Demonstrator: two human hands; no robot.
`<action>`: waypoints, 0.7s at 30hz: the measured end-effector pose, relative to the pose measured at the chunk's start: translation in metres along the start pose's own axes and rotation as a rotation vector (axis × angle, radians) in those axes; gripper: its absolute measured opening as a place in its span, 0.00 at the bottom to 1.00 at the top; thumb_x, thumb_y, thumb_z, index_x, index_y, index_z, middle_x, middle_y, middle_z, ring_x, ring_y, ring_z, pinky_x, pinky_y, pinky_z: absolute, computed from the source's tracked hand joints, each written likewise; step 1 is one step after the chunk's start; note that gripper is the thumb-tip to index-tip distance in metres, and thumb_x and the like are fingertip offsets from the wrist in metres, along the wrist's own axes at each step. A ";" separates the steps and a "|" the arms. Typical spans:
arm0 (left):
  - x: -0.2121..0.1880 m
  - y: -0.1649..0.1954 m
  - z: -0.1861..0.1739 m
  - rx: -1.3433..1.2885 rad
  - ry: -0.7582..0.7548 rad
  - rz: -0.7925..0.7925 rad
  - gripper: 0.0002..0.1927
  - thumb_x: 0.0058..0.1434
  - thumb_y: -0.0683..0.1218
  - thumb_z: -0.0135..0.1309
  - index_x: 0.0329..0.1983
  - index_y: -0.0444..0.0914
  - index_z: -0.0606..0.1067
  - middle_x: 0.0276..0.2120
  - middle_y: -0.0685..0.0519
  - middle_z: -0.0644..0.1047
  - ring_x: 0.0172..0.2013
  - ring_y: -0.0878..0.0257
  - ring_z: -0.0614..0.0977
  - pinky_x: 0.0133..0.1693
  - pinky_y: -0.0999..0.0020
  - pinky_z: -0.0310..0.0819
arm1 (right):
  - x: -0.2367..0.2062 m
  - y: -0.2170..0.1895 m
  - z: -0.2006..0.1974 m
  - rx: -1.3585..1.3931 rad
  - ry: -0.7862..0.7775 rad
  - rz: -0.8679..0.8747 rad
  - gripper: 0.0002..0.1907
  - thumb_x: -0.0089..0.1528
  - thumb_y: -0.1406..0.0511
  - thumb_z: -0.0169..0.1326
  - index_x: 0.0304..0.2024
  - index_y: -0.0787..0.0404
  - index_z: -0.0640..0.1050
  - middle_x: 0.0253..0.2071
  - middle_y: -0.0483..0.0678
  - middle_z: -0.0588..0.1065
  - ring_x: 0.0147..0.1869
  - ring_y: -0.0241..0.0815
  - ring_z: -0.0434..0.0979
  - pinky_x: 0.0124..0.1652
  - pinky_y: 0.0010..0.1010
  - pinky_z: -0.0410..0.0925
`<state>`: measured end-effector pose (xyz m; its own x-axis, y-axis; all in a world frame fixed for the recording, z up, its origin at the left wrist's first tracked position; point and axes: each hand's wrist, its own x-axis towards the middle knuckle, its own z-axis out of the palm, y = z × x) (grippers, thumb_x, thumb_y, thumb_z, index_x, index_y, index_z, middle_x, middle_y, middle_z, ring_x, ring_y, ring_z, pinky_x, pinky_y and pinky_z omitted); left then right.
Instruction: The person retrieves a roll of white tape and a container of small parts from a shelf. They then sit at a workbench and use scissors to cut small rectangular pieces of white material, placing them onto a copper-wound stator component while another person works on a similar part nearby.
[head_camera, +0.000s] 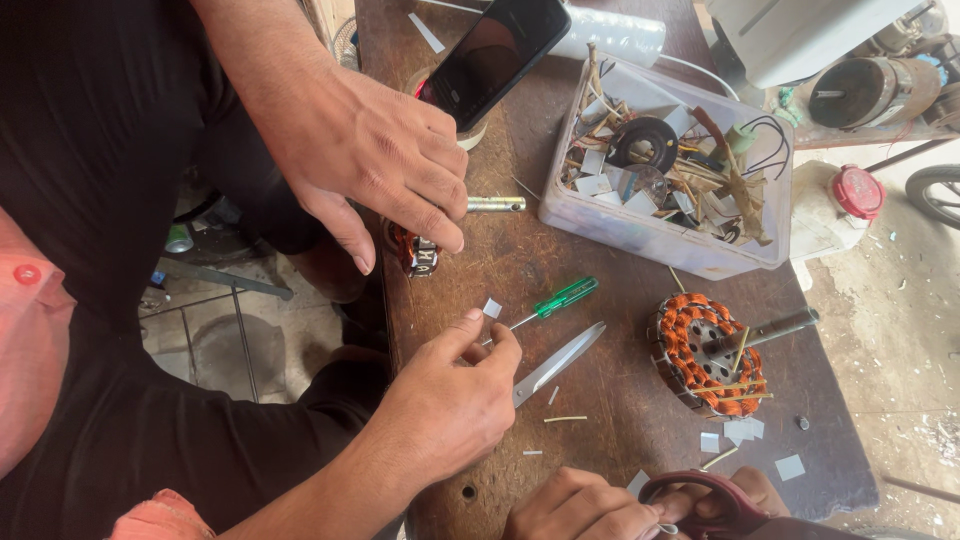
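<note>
At the bottom edge my right hand (760, 492) has its fingers through the dark red handles of a pair of scissors (700, 495). My left hand (575, 508) is curled just left of them, and a small white bit shows at its fingertips; what it holds is cut off. A co-worker in black reaches in from the left. One of that person's hands (445, 405) pinches near a green-handled screwdriver (562, 298) and a silver blade (560, 360). The other hand (375, 160) hovers above a small red and black part (415, 250). A copper-wound stator (700, 355) lies to the right.
A clear plastic tub (660, 235) of scraps, wire and parts stands at the back. A black phone (495, 50) lies on a cup near the far edge. White paper slips (745, 430) are scattered on the brown wooden table (600, 250). A metal pin (495, 204) lies mid-table.
</note>
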<state>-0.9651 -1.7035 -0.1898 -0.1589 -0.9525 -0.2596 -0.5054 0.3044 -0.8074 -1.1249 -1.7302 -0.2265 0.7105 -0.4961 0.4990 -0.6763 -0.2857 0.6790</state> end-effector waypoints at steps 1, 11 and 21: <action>0.000 0.001 0.001 -0.007 -0.002 0.001 0.16 0.64 0.54 0.56 0.43 0.37 0.80 0.21 0.59 0.83 0.24 0.66 0.83 0.28 0.69 0.76 | 0.000 0.001 0.000 -0.006 -0.010 -0.010 0.08 0.61 0.82 0.50 0.26 0.76 0.75 0.30 0.70 0.76 0.44 0.65 0.80 0.46 0.52 0.75; -0.001 -0.001 0.002 -0.023 0.011 -0.044 0.16 0.65 0.54 0.56 0.43 0.36 0.80 0.20 0.58 0.82 0.24 0.67 0.83 0.26 0.71 0.76 | -0.003 -0.003 0.003 0.003 0.028 -0.027 0.07 0.60 0.81 0.49 0.28 0.78 0.77 0.29 0.70 0.75 0.43 0.67 0.79 0.45 0.54 0.73; -0.002 -0.004 0.009 0.088 -0.003 -0.100 0.18 0.63 0.54 0.57 0.44 0.35 0.79 0.19 0.58 0.81 0.23 0.66 0.83 0.26 0.71 0.75 | -0.004 -0.004 0.006 0.043 0.056 0.005 0.07 0.61 0.80 0.48 0.29 0.79 0.77 0.30 0.71 0.74 0.42 0.67 0.79 0.46 0.56 0.73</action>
<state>-0.9555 -1.7031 -0.1906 -0.1093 -0.9781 -0.1769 -0.4427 0.2073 -0.8724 -1.1259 -1.7320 -0.2343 0.7158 -0.4517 0.5325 -0.6870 -0.3186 0.6531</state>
